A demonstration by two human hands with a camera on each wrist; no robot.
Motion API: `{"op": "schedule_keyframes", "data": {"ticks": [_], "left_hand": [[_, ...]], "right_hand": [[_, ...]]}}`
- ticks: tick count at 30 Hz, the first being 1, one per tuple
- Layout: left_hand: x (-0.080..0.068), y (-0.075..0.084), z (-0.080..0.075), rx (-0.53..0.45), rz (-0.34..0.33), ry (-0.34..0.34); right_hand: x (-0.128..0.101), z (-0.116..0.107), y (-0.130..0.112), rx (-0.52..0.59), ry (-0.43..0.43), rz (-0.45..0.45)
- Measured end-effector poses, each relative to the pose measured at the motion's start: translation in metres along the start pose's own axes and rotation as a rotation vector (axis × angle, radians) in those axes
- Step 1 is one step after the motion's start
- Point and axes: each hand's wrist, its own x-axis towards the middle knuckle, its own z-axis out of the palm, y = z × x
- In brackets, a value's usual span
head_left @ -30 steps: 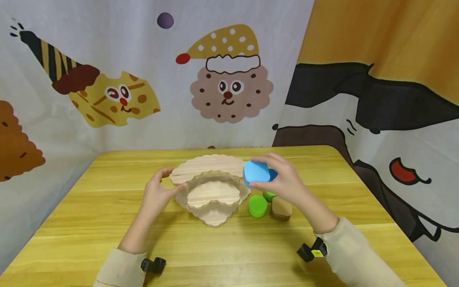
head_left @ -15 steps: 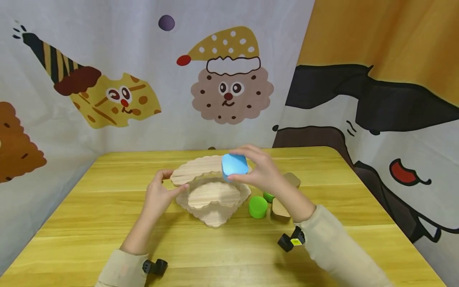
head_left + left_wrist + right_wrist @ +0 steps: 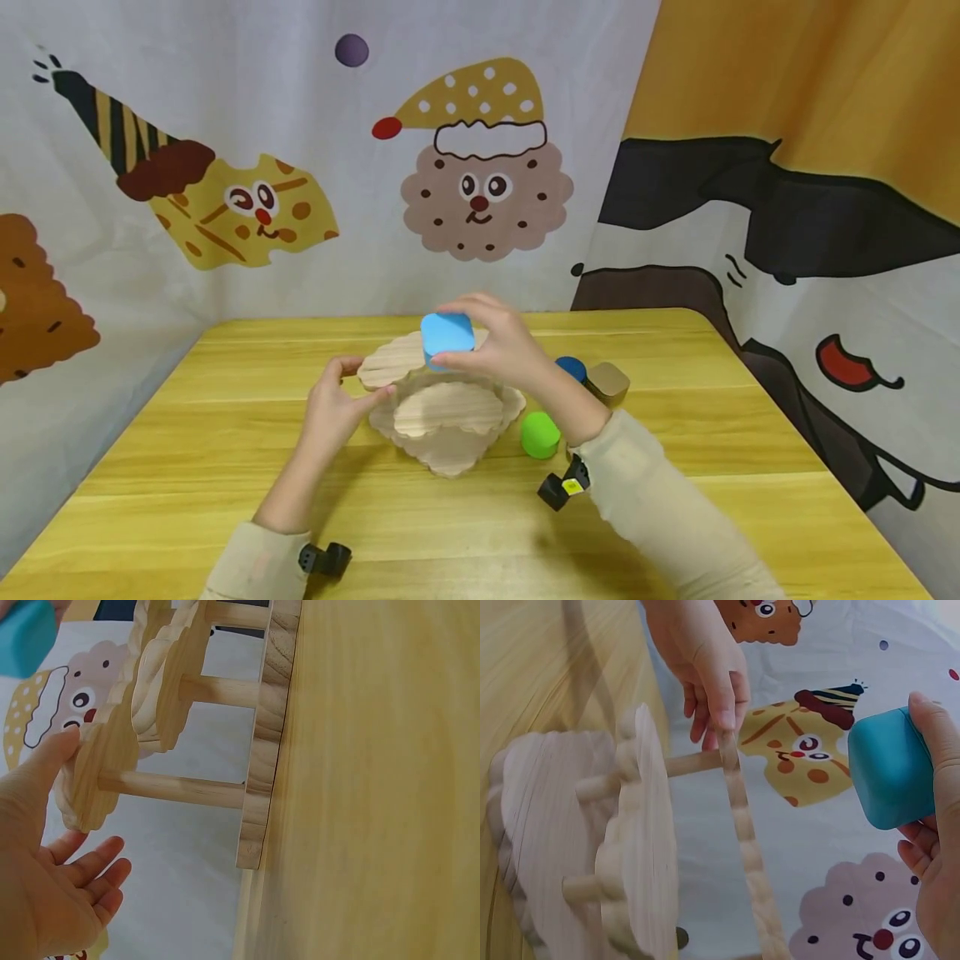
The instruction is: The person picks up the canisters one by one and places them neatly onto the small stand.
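My right hand (image 3: 510,346) pinches the blue block (image 3: 447,337) above the wooden tiered stand (image 3: 442,417), while my left hand (image 3: 333,408), fingers loosely spread, steadies its top tier.

My shelf (image 3: 442,417) is pale, bare wood with stripy grain. My blue block (image 3: 447,336) looks smooth and matt.

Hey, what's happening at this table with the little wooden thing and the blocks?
A person is working with a small tiered wooden stand on a yellow table. The left hand touches the edge of its top tier, while the right hand holds a light blue block just above that tier. A green block, a dark blue block and a tan block sit on the table to the right.
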Motion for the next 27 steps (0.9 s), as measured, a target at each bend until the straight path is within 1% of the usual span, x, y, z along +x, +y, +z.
{"op": "schedule_keyframes", "data": {"ticks": [10,18,23,27], "left_hand": [[0.0,-0.001,0.0,-0.004,-0.003,-0.018],[0.0,-0.001,-0.002,0.006,-0.013,-0.032],[0.0,-0.001,-0.001,0.0,-0.01,-0.043],[0.0,-0.001,-0.001,-0.005,-0.01,-0.044]], "right_hand": [[0.018,0.025,-0.001,-0.011,-0.031,0.037],[0.027,0.048,0.003,0.058,-0.055,0.116],[0.031,0.064,0.006,0.075,-0.077,0.164],[0.033,0.074,0.005,0.085,-0.083,0.184]]}}
